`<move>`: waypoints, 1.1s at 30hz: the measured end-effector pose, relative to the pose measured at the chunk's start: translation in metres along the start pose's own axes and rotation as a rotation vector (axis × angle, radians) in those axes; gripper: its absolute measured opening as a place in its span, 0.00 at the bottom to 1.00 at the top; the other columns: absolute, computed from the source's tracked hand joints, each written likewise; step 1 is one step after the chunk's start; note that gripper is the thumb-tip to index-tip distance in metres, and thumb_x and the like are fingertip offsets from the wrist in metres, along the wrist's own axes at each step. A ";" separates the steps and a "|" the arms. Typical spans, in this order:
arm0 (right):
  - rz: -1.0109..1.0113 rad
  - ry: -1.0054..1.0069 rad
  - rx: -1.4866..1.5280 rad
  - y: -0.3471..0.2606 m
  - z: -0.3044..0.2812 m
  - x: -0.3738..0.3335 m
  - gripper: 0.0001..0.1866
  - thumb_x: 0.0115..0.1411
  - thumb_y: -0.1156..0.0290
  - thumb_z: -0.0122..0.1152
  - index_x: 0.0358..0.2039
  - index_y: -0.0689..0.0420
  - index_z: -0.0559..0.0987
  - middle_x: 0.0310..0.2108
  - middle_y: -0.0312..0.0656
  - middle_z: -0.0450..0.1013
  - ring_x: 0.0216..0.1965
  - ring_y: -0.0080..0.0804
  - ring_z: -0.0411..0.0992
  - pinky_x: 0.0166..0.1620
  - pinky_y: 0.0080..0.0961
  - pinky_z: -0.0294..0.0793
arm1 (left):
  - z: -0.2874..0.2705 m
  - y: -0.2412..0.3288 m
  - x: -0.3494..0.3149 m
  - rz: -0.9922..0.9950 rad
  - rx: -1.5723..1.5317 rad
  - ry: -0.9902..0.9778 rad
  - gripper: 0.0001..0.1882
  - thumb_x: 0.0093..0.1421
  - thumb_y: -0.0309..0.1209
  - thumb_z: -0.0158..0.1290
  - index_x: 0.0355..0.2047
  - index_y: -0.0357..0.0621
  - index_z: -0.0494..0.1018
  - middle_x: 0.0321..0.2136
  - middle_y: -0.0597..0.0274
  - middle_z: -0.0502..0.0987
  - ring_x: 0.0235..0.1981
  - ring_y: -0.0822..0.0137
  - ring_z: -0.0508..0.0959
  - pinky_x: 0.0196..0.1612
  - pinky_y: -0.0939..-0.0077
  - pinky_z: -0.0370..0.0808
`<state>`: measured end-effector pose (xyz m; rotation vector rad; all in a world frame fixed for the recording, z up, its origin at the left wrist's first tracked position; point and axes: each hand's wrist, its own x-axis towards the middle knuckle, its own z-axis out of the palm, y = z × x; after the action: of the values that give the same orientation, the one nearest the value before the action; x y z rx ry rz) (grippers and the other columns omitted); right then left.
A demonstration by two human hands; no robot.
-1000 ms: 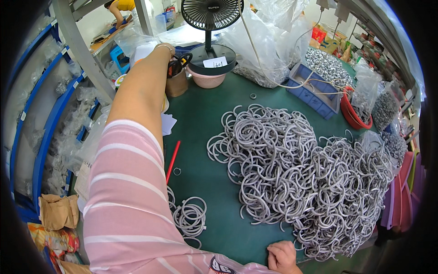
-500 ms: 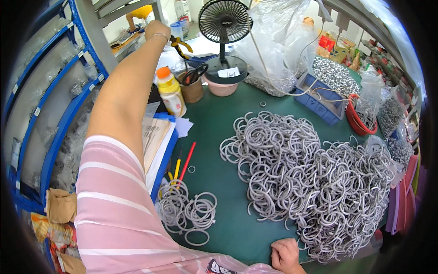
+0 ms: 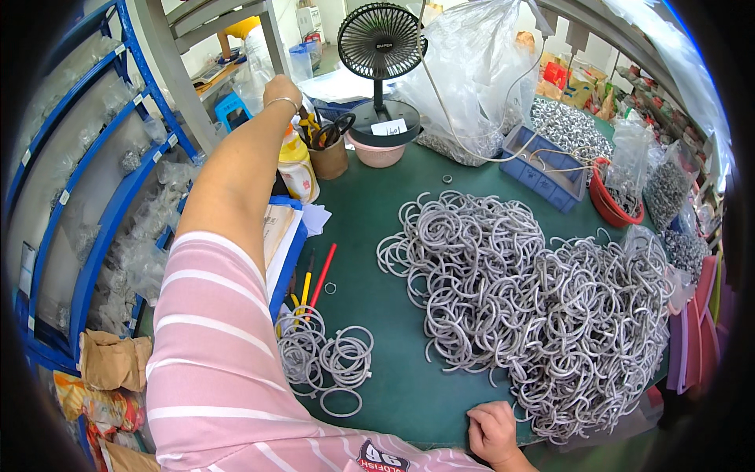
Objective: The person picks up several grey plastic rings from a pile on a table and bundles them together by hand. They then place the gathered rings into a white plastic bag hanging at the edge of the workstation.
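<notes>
My left arm stretches far forward, and my left hand point(image 3: 283, 91) is beside the brown holder point(image 3: 331, 160) at the back left. Its fingers point away from me and are hidden, so their hold does not show. Yellow-and-black tool handles point(image 3: 309, 126), like those of pliers, and black-handled scissors point(image 3: 343, 124) stand in the holder. My right hand point(image 3: 494, 429) rests curled at the table's near edge, with nothing visible in it. Beside it spreads a big heap of grey open rings point(image 3: 480, 259). A smaller group of grey rings point(image 3: 346, 355) lies to the left.
A yellow-and-white bottle point(image 3: 299, 169) stands below my left forearm. Behind are a black fan point(image 3: 380, 47), a pink bowl point(image 3: 377, 154), a blue bin point(image 3: 543, 175) and a red basket point(image 3: 604, 200). Red and yellow pens point(image 3: 323, 275) lie by a blue folder point(image 3: 288, 259). Blue shelving point(image 3: 98, 212) lines the left.
My left hand has come down toward the holder. The yellow-and-black pliers it held up beside the holder now appear among the tools there. My right hand stays at the edge.
</notes>
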<state>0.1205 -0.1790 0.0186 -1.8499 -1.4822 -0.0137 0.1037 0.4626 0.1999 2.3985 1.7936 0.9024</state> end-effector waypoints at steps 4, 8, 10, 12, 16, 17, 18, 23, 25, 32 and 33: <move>0.009 -0.008 0.002 0.000 0.000 0.000 0.11 0.40 0.85 0.59 0.27 0.59 0.76 0.27 0.41 0.72 0.28 0.40 0.68 0.32 0.31 0.68 | 0.008 0.007 -0.002 0.067 0.081 -0.056 0.13 0.55 0.28 0.49 0.38 0.34 0.77 0.41 0.40 0.76 0.45 0.49 0.77 0.48 0.63 0.74; 0.011 -0.012 0.002 0.000 0.000 0.002 0.11 0.40 0.84 0.59 0.27 0.59 0.76 0.27 0.41 0.72 0.28 0.40 0.68 0.32 0.31 0.67 | 0.019 -0.003 0.006 0.050 0.037 -0.022 0.14 0.55 0.29 0.48 0.38 0.34 0.76 0.41 0.40 0.76 0.45 0.48 0.76 0.48 0.63 0.73; 0.012 -0.021 0.008 0.001 0.000 0.003 0.11 0.40 0.84 0.59 0.27 0.59 0.76 0.27 0.41 0.72 0.28 0.40 0.68 0.32 0.31 0.67 | 0.023 -0.006 0.006 0.032 0.037 -0.021 0.14 0.54 0.29 0.48 0.38 0.34 0.76 0.41 0.40 0.76 0.46 0.48 0.76 0.48 0.63 0.73; 0.012 -0.022 0.009 0.001 0.000 0.003 0.11 0.40 0.85 0.59 0.27 0.59 0.76 0.27 0.41 0.72 0.28 0.40 0.68 0.33 0.32 0.68 | 0.022 -0.002 0.003 0.019 0.013 -0.025 0.15 0.54 0.29 0.48 0.39 0.35 0.76 0.42 0.40 0.75 0.46 0.49 0.76 0.49 0.63 0.73; 0.011 -0.013 0.013 0.000 -0.001 0.002 0.11 0.40 0.85 0.58 0.27 0.59 0.75 0.27 0.43 0.71 0.28 0.41 0.69 0.33 0.32 0.68 | 0.013 0.007 -0.001 0.081 -0.069 0.020 0.15 0.53 0.30 0.48 0.39 0.36 0.77 0.42 0.41 0.75 0.46 0.48 0.76 0.49 0.62 0.72; 0.011 -0.012 0.014 0.000 -0.001 0.002 0.11 0.40 0.85 0.58 0.28 0.59 0.75 0.27 0.43 0.71 0.28 0.42 0.69 0.33 0.33 0.68 | 0.015 0.012 -0.003 0.133 -0.122 0.146 0.15 0.53 0.30 0.48 0.38 0.38 0.77 0.41 0.41 0.76 0.44 0.48 0.76 0.48 0.61 0.73; 0.023 -0.018 0.023 0.000 -0.001 -0.003 0.12 0.40 0.85 0.58 0.28 0.60 0.75 0.27 0.44 0.71 0.28 0.42 0.69 0.33 0.33 0.68 | 0.018 0.016 -0.009 0.187 -0.169 0.258 0.14 0.53 0.30 0.48 0.38 0.39 0.77 0.40 0.41 0.76 0.43 0.47 0.77 0.47 0.60 0.73; 0.031 -0.062 0.065 0.017 0.002 -0.007 0.12 0.42 0.82 0.59 0.30 0.60 0.76 0.31 0.44 0.71 0.31 0.43 0.69 0.35 0.35 0.69 | -0.012 0.056 -0.050 0.575 -0.397 0.471 0.14 0.54 0.33 0.54 0.38 0.38 0.73 0.30 0.50 0.78 0.34 0.59 0.79 0.38 0.69 0.74; 0.028 -0.035 0.056 0.015 0.002 -0.012 0.13 0.42 0.82 0.59 0.32 0.60 0.75 0.31 0.44 0.71 0.32 0.43 0.69 0.35 0.35 0.69 | -0.013 0.077 -0.099 0.899 -0.785 0.272 0.14 0.54 0.33 0.57 0.37 0.37 0.73 0.28 0.54 0.77 0.30 0.67 0.78 0.34 0.75 0.73; -0.032 0.024 0.057 0.016 0.002 -0.015 0.14 0.42 0.83 0.59 0.33 0.61 0.75 0.32 0.44 0.71 0.31 0.43 0.69 0.34 0.33 0.69 | -0.030 0.063 -0.335 1.564 -0.352 -0.724 0.21 0.48 0.39 0.63 0.37 0.41 0.69 0.32 0.56 0.71 0.33 0.56 0.75 0.36 0.68 0.73; -0.033 0.034 0.060 0.015 0.002 -0.015 0.15 0.42 0.83 0.59 0.34 0.62 0.75 0.32 0.45 0.71 0.31 0.43 0.69 0.34 0.33 0.69 | -0.024 0.060 -0.351 1.524 -0.317 -0.663 0.24 0.45 0.39 0.64 0.38 0.41 0.68 0.32 0.55 0.70 0.35 0.54 0.74 0.37 0.66 0.73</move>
<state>0.1275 -0.1911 0.0018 -1.7692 -1.4739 -0.0170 0.0835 0.1247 0.0873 2.9171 -0.5342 0.1535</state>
